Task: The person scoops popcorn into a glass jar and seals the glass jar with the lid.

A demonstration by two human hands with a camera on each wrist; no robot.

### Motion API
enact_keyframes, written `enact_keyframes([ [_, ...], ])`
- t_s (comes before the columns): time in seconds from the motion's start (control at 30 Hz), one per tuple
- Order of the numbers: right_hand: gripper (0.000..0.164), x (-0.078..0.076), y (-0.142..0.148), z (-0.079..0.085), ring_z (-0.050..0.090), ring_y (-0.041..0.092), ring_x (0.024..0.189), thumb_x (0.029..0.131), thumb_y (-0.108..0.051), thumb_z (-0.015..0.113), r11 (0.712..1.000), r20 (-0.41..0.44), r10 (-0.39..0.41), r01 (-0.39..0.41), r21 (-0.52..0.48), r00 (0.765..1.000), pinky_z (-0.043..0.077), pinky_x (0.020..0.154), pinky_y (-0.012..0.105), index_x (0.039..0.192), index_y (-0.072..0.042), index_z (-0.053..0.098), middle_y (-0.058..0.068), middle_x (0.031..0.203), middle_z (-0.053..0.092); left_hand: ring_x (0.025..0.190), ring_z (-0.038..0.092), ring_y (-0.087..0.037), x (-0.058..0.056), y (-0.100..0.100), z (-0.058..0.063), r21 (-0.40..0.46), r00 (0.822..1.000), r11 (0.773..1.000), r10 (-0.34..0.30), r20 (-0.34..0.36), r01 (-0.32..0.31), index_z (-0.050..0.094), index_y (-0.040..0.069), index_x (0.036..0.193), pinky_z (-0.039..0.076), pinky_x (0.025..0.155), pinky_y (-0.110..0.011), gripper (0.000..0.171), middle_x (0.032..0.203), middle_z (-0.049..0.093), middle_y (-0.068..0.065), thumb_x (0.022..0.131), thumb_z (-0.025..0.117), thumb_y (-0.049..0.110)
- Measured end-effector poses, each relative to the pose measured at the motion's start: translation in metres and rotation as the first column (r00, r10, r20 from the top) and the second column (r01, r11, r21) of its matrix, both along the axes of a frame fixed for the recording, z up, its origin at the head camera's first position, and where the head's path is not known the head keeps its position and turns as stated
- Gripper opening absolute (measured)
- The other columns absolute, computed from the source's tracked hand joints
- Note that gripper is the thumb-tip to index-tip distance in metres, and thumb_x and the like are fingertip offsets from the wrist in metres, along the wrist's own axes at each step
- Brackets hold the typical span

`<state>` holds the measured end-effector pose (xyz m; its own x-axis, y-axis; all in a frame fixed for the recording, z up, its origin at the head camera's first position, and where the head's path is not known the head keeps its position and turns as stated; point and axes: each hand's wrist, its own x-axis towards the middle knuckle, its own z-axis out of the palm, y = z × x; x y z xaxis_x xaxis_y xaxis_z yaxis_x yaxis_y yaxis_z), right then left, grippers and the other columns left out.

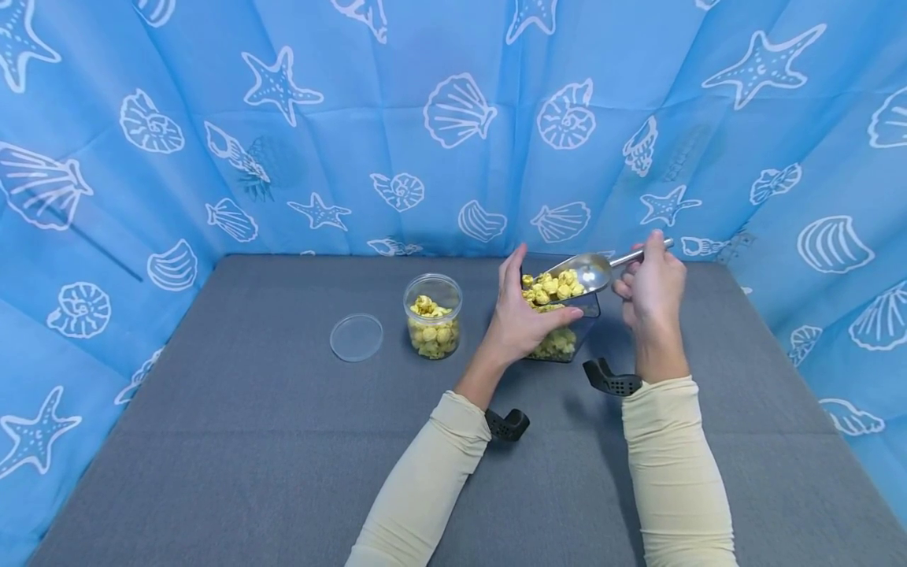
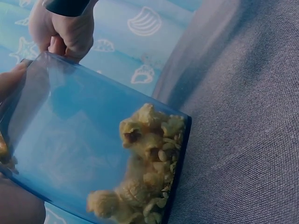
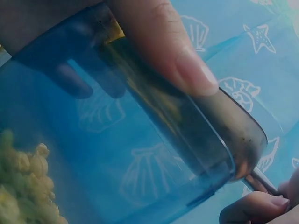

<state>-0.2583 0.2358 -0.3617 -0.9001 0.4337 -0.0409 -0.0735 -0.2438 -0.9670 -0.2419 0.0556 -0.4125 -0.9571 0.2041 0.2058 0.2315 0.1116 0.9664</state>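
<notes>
My left hand [image 1: 520, 319] grips a see-through square container [image 1: 586, 311] near its top, with the thumb along the near side and fingers on the far side. Yellow popcorn [image 2: 149, 163] fills the lower part of that container, as the left wrist view shows. My right hand [image 1: 655, 287] holds a metal scoop [image 1: 594, 272] by its handle. Heaped with popcorn, the scoop lies across the container's mouth, its tip pointing left. In the right wrist view the scoop's bowl [image 3: 243, 128] shows behind the container's wall and the left thumb [image 3: 187, 70].
Left of the container stands a round see-through jar [image 1: 434, 307], uncovered, with popcorn inside. A round flat lid [image 1: 357, 337] lies on the grey tabletop [image 1: 269, 441] beside it. A blue curtain [image 1: 397, 134] with shells and starfish hangs behind.
</notes>
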Motion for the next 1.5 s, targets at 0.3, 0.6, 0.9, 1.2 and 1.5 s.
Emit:
enact_keyframes([
  [0.3, 0.037, 0.002, -0.006, 0.002, 0.025, 0.001, 0.042, 0.109, -0.045, 0.037, 0.993, 0.051, 0.11, -0.112, 0.023, 0.993, 0.026, 0.042, 0.016, 0.103, -0.01, 0.051, -0.011, 0.057, 0.032, 0.159, 0.014, -0.024, -0.001, -0.001, -0.001, -0.002, 1.0, 1.0, -0.005, 0.007, 0.005, 0.008, 0.036, 0.164, 0.025, 0.125, -0.055, 0.117, 0.171, 0.009, 0.005, 0.079, 0.089, 0.031],
  [0.6, 0.037, 0.001, -0.006, 0.001, 0.025, 0.001, 0.04, 0.109, -0.043, 0.039, 0.995, 0.033, 0.092, -0.091, -0.028, 0.995, 0.025, 0.041, 0.016, 0.1, -0.01, 0.051, -0.011, 0.054, 0.032, 0.159, 0.015, -0.024, -0.001, -0.001, 0.001, -0.008, 1.0, 1.0, -0.001, 0.003, 0.001, 0.008, 0.036, 0.164, 0.026, 0.125, -0.055, 0.118, 0.172, 0.009, 0.004, 0.079, 0.089, 0.031],
  [0.9, 0.037, -0.001, -0.001, -0.002, 0.025, 0.003, 0.041, 0.109, -0.044, 0.037, 0.998, -0.006, 0.015, -0.016, -0.068, 1.0, 0.025, 0.04, 0.017, 0.097, -0.011, 0.051, -0.01, 0.054, 0.032, 0.159, 0.015, -0.025, -0.001, 0.0, -0.001, -0.007, 1.0, 1.0, 0.0, 0.009, 0.0, 0.008, 0.038, 0.164, 0.026, 0.125, -0.056, 0.118, 0.171, 0.009, 0.005, 0.079, 0.089, 0.028],
  [1.2, 0.038, 0.0, 0.002, -0.002, 0.026, 0.004, 0.043, 0.109, -0.046, 0.037, 0.995, -0.018, -0.018, 0.016, -0.103, 1.0, 0.027, 0.041, 0.017, 0.098, -0.011, 0.05, -0.01, 0.057, 0.032, 0.159, 0.014, -0.026, -0.002, -0.001, -0.001, 0.004, 1.0, 1.0, -0.016, 0.004, 0.016, 0.007, 0.039, 0.163, 0.026, 0.124, -0.059, 0.116, 0.171, 0.008, 0.005, 0.081, 0.088, 0.028],
  [1.5, 0.038, -0.002, 0.003, -0.002, 0.025, 0.004, 0.042, 0.109, -0.044, 0.036, 0.982, -0.053, -0.023, 0.013, -0.189, 0.998, 0.026, 0.04, 0.018, 0.097, -0.009, 0.048, -0.009, 0.054, 0.031, 0.159, 0.015, -0.024, -0.001, -0.001, -0.001, 0.007, 1.0, 1.0, -0.004, 0.008, 0.004, 0.008, 0.038, 0.163, 0.028, 0.124, -0.057, 0.117, 0.171, 0.01, 0.005, 0.079, 0.089, 0.028],
])
